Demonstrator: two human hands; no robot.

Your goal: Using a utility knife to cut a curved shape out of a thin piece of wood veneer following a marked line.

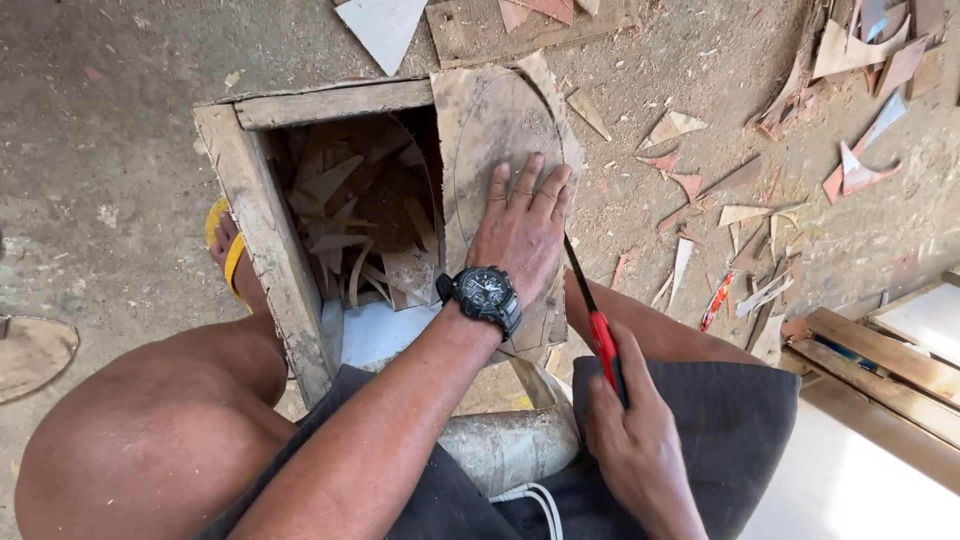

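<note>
My left hand (522, 232), with a black watch (487, 294) on the wrist, lies flat with fingers spread on a thin plywood sheet (490, 120) that bears a drawn oval line. The sheet rests on the right side of an open wooden box frame (262, 220). My right hand (630, 440) grips the red handle of a small saw (597, 320), whose dark blade runs up along the sheet's right edge beside my left hand.
Wood offcuts fill the box (355, 230) and lie scattered over the dusty ground (700, 200). My foot in a yellow sandal (228, 250) is left of the box. Planks (880, 365) lie at the right, a grey cylinder (510, 445) between my legs.
</note>
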